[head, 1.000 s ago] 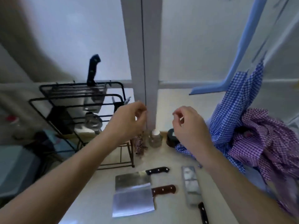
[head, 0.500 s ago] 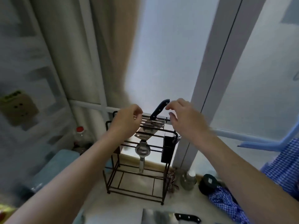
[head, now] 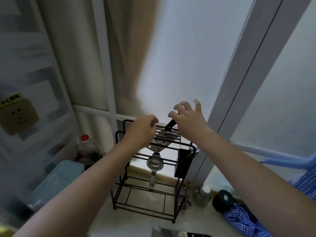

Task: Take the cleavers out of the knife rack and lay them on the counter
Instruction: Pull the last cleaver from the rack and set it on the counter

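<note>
A black wire knife rack (head: 174,218) stands on the counter by the window. One cleaver stays in its top slots, black handle (head: 169,125) slanting up, blade (head: 159,144) hanging down between the wires. My right hand (head: 187,119) hovers at the handle with fingers spread, thumb and forefinger close to its top end. My left hand (head: 142,130) rests on the rack's top wires, left of the handle, fingers curled around nothing I can see. A laid-down cleaver's blade (head: 168,232) shows at the bottom edge.
A metal squeezer (head: 154,165) hangs inside the rack, and a black holder (head: 183,162) clips to its right side. A glass jar (head: 201,195), a black lid (head: 223,200) and blue checked cloth (head: 242,221) lie to the right. A red-capped bottle (head: 85,144) and a teal box (head: 56,180) stand left.
My view swung up and left from the counter to the rack. Both hands rose to the rack top; the right hand's fingers have spread open at the cleaver handle.
</note>
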